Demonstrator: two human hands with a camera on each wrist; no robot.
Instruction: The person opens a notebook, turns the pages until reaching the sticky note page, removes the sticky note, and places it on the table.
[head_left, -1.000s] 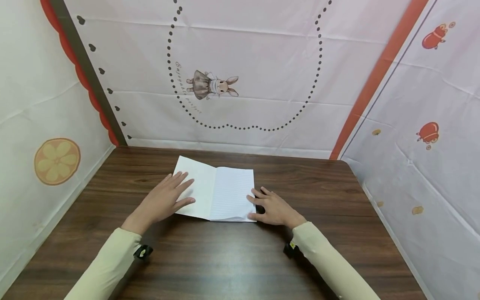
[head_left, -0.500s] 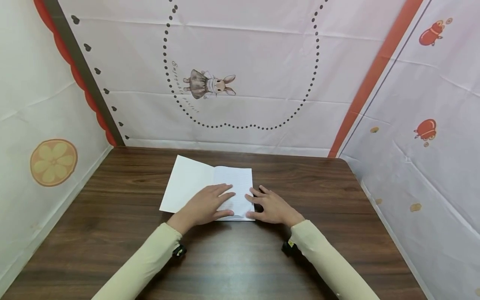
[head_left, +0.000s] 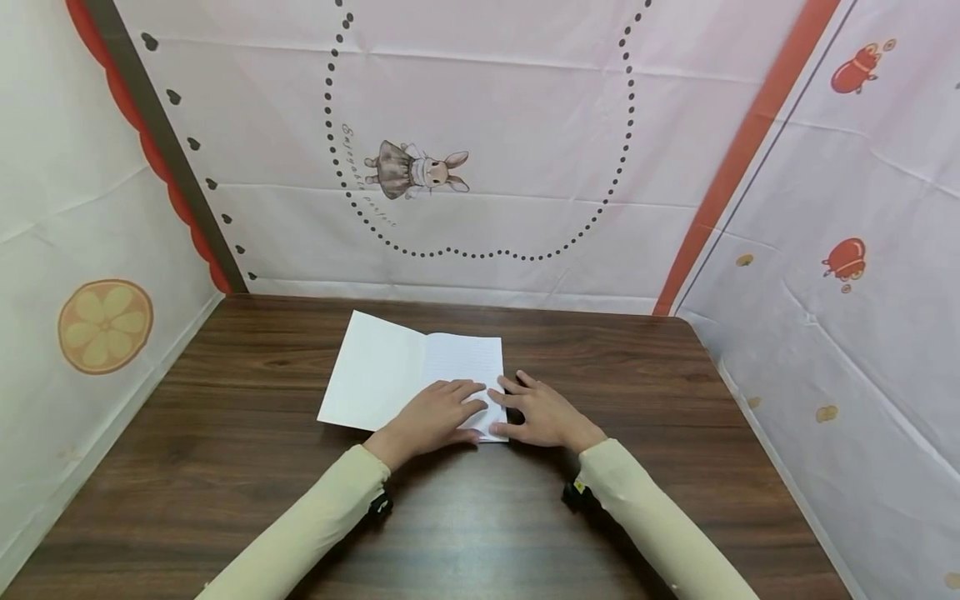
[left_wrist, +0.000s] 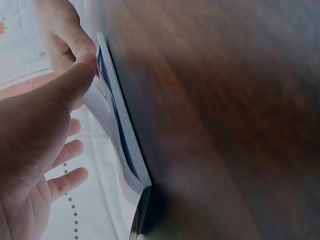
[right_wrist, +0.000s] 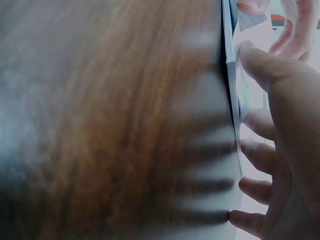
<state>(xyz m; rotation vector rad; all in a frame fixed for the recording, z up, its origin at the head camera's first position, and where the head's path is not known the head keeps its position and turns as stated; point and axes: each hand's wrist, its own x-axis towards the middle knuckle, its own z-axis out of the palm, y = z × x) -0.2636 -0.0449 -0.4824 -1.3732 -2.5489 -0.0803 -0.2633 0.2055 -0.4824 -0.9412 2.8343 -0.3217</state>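
Observation:
An open notebook [head_left: 375, 367] lies on the dark wooden table, its blank white inside cover on the left and a lined page [head_left: 467, 354] on the right. My left hand [head_left: 427, 419] lies across the lower part of the lined page, fingers extended to the right. In the left wrist view, the left thumb [left_wrist: 75, 82] is at the notebook's near edge, where the pages [left_wrist: 112, 127] bow up with a gap beneath. My right hand [head_left: 546, 417] is spread at the page's right edge. Its thumb [right_wrist: 260, 62] touches near the lower right corner in the right wrist view.
The wooden table [head_left: 187, 467] extends around the notebook on every side. Printed white cloth walls [head_left: 480, 125] stand behind it and to both sides. A small black device [head_left: 380, 505] sits under the left wrist and another black device [head_left: 576, 497] under the right.
My left hand has moved right from the inside cover onto the lined page, ending close to the right hand. The right hand has stayed at the right edge.

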